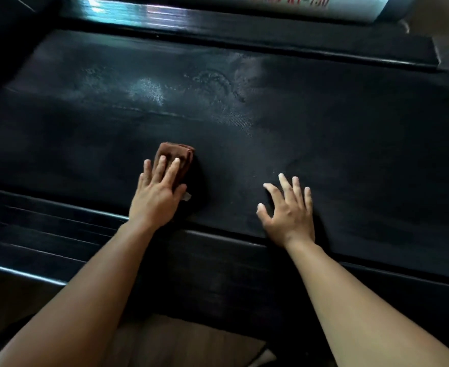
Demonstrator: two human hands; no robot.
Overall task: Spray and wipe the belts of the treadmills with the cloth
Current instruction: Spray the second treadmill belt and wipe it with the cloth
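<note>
Brown cloth: one, folded into a thick pad, lying on the belt near its near edge, left of the middle of the view; a pale tag or corner shows at its near end by the thumb.
Counts: two bare hands, one cloth, one belt in view, two side rails; a spray bottle cannot be seen.
Belt: black, matte, finely textured, filling most of the view and running left to right.
Belt surface: a whitish speckled patch sits toward the far side, with faint swirled wet marks just right of it; the rest looks dark and even.
Left hand: palm down on the cloth, fingers stretched out nearly straight and a little apart, pressing the cloth flat onto the belt rather than gripping it; the thumb lies along the cloth's near right side.
Right hand: holds nothing, fingers spread wide and slightly bent, their tips touching the bare belt, well apart from the cloth.
Near rail: black, ribbed, just under both wrists.
Far rail: black and glossy, catching light at the left.
Housing: pale, beyond the far rail, with red lettering too blurred to read fully.
Floor: a wood-toned strip between the forearms at the bottom.
</note>
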